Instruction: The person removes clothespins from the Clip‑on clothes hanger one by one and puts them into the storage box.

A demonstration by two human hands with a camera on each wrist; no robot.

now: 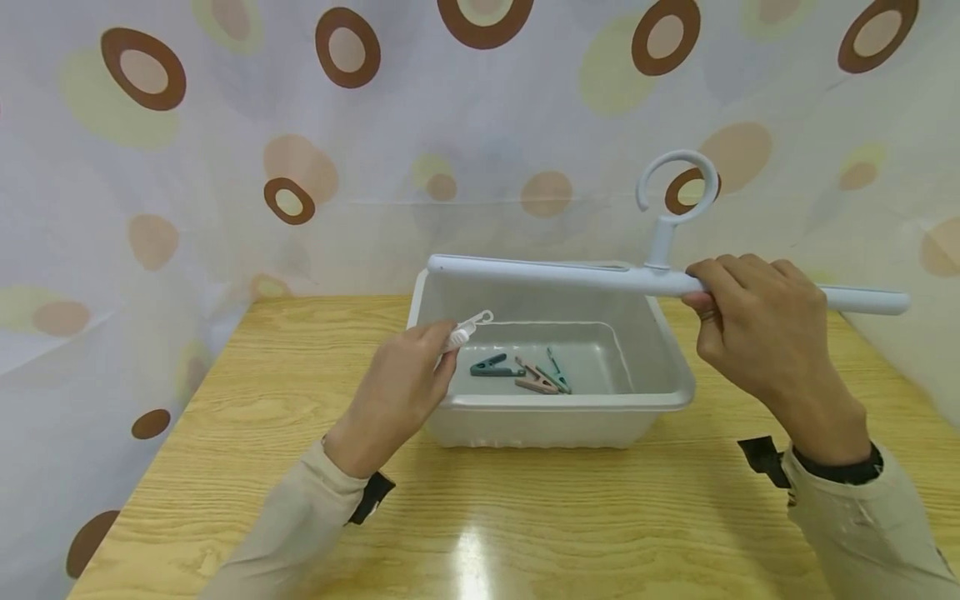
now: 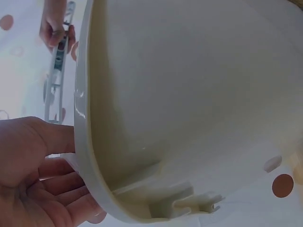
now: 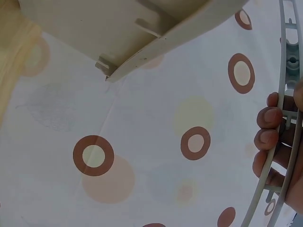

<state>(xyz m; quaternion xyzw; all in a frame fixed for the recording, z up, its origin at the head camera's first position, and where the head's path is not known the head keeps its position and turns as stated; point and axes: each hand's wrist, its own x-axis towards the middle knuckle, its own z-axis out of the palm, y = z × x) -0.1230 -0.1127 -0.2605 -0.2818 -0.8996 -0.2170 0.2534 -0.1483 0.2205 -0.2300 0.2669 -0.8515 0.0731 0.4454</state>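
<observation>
My right hand (image 1: 768, 329) grips the bar of a pale blue-white plastic clothes hanger (image 1: 540, 273), to the right of its round hook. The hanger is raised, overlapping the far part of a white plastic bin (image 1: 562, 403) in the head view. Between thumb and fingers my left hand (image 1: 397, 383) pinches a small white clothespin (image 1: 462, 333) with a ring-shaped tip, above the bin's left side. In the left wrist view the bin rim (image 2: 81, 109) hides part of those fingers. On the bin floor lie a dark teal clothespin (image 1: 491, 368), a pink clothespin (image 1: 536, 382) and a green clothespin (image 1: 558, 375).
The bin stands on a light wooden table (image 1: 525, 500). Behind and beside the table hangs a white curtain (image 1: 487, 108) with brown, peach and yellow ovals. The right wrist view shows the hanger's ribbed underside and the bin's outer wall (image 3: 94, 28).
</observation>
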